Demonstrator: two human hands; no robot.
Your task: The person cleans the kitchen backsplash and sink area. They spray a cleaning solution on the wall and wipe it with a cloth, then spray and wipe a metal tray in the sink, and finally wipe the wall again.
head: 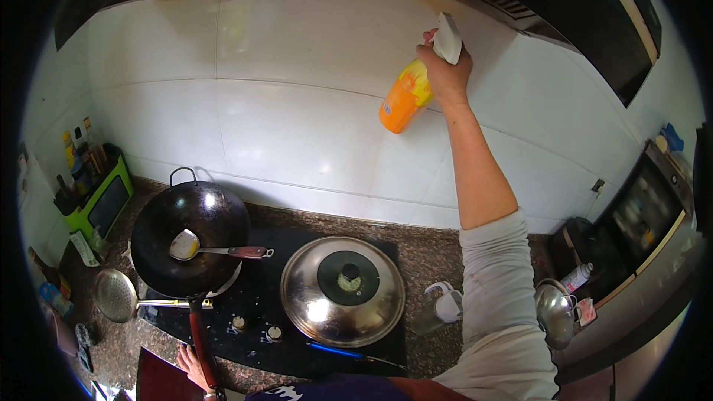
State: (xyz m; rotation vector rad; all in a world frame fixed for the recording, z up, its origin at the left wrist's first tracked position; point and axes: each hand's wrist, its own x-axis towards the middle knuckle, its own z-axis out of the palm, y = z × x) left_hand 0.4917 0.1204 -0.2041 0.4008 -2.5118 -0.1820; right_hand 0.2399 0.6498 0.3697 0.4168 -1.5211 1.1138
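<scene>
High in front of the white tiled wall [289, 122], my right hand [450, 75] grips a spray bottle [402, 101] by its neck and white trigger head. The bottle is orange and yellow, with its base tilted down to the left. My left hand [192, 366] rests low at the front edge of the granite counter, beside the red handle [199, 340] of a black wok [161, 234]. Its fingers look spread and nothing shows in them. A spatula [184, 245] lies across the wok. To the right, a domed steel lid with a dark centre [301, 284] sits on the black glass hob [262, 362].
A perforated skimmer [114, 295] lies left of the hob, near a green caddy [111, 195] of bottles. Right of the hob stands a clear jug [429, 317]. Farther right are a steel lid [555, 314] and an oven-like appliance [640, 223]. A range hood [501, 0] overhangs the wall.
</scene>
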